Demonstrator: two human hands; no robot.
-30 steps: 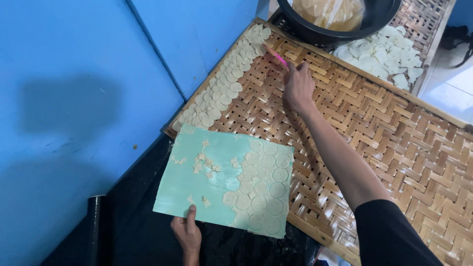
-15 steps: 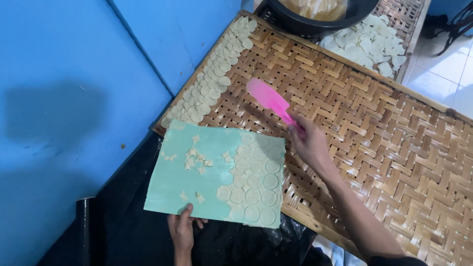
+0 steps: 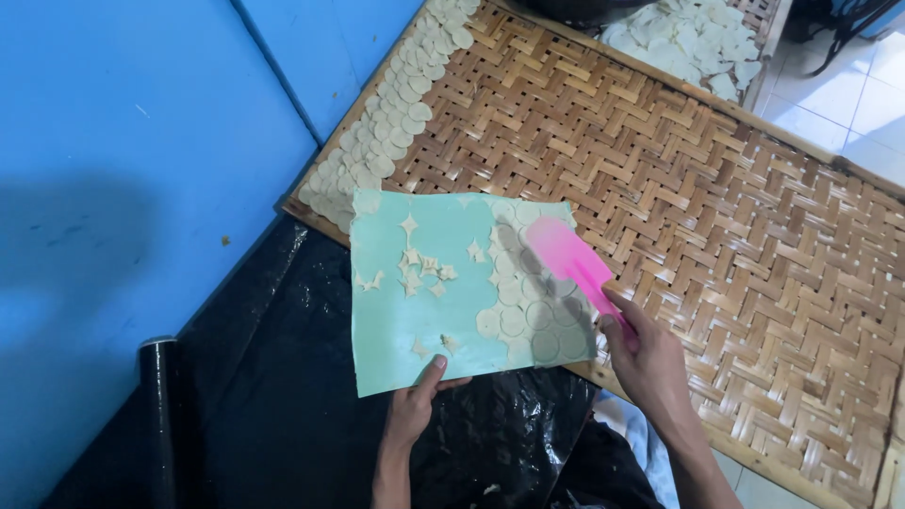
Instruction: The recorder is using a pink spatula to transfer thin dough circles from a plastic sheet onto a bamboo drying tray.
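Dough discs (image 3: 528, 316) cover my mint sheet (image 3: 415, 311), pinched by left hand (image 3: 415, 410); right hand (image 3: 646, 363) fingers grip pink spatula (image 3: 570, 259).

Both of the person's hands are bare: the left hand (image 3: 412, 415) and the right hand (image 3: 648, 363) carry no gloves, rings or watch. The forearms are uncovered as far as they show; no sleeve edge appears in view.

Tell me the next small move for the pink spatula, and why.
Probably slide the pink spatula under the nearest dough rounds. The right hand holds its blade flat over them, the left hand steadies the green sheet, and the woven tray has bare space.
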